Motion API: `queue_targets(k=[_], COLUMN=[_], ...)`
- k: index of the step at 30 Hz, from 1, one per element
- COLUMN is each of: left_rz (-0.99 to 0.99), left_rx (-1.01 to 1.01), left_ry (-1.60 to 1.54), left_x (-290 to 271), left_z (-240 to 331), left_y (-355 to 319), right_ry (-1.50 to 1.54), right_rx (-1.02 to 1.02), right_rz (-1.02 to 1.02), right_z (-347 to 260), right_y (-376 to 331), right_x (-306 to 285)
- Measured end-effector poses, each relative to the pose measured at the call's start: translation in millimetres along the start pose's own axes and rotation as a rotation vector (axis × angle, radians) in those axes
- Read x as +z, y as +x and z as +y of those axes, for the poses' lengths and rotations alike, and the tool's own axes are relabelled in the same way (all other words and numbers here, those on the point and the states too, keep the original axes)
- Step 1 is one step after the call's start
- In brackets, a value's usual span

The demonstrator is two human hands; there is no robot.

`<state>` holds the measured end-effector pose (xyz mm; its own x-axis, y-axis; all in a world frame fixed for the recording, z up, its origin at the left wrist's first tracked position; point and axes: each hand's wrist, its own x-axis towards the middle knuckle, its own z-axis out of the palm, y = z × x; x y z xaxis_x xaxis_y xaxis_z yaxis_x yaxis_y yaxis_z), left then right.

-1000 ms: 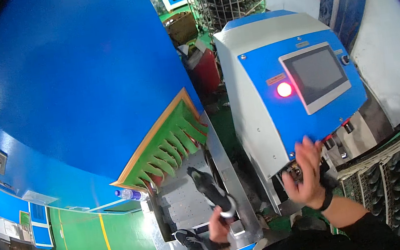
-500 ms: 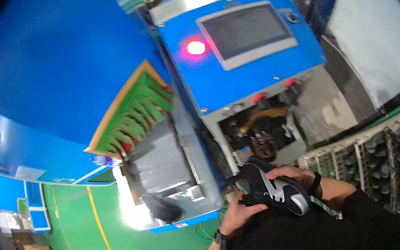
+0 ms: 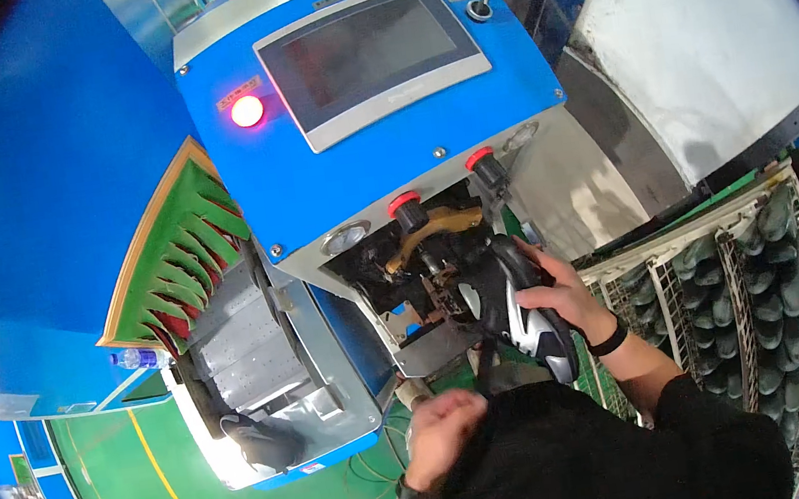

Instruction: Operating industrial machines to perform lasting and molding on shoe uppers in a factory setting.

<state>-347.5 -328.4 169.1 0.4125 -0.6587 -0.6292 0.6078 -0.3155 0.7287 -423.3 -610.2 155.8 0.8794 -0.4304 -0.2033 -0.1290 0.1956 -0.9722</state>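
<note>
My right hand [image 3: 568,300] grips a black sneaker [image 3: 525,309] with white and grey panels, thumb across its side and fingers around its sole. The shoe's heel end is tilted up against the opening of a blue machine [image 3: 390,175], beside the metal parts [image 3: 446,294] inside. My left hand [image 3: 444,433], slightly blurred, is closed with curled fingers, lower left of the shoe. Its fingertips are near a dark strip [image 3: 485,367] hanging below the machine opening; whether they hold anything is hidden.
A dark shoe [image 3: 261,442] sits at the near end of a conveyor [image 3: 246,345] on the left, under a green fringed curtain [image 3: 184,258]. A lit red lamp [image 3: 247,111] and a dark screen [image 3: 374,56] are on the machine. Right stands a rack [image 3: 714,259] of shoe-shaped forms.
My left hand has come off the sneaker and moved down-left. My right hand has shifted the shoe nearer the machine opening, turning it more upright. The view has swung rightward.
</note>
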Motion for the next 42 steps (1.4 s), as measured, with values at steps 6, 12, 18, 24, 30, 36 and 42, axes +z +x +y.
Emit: queue_targets(k=[6, 12, 18, 24, 30, 36, 42], left_rz=[0.172, 0.078, 0.079, 0.087, 0.049, -0.266, -0.533], left_rx=[0.025, -0.118, 0.004, -0.153, -0.188, -0.267, -0.5], left_ry=[-0.258, -0.372, -0.528, -0.32, -0.079, -0.284, -0.267], left_x=[-25, -57, -76, -87, -69, -46, -41], left_z=[-37, -90, -86, -65, -47, -24, -89], left_y=[91, 124, 147, 127, 98, 74, 97], right_ry=[-0.775, -1.363, -1.425, -1.334, -1.222, -1.145, -0.59], right_rx=[-0.166, -0.022, -0.177, -0.22, -0.399, -0.46, 0.08], right_rz=[0.165, 0.071, 0.222, 0.329, 0.493, 0.124, 0.003], right_z=[2, 4, 35, 32, 40, 49, 23], right_y=[45, 62, 76, 65, 34, -99, -124], right_x=[34, 90, 99, 106, 110, 93, 74])
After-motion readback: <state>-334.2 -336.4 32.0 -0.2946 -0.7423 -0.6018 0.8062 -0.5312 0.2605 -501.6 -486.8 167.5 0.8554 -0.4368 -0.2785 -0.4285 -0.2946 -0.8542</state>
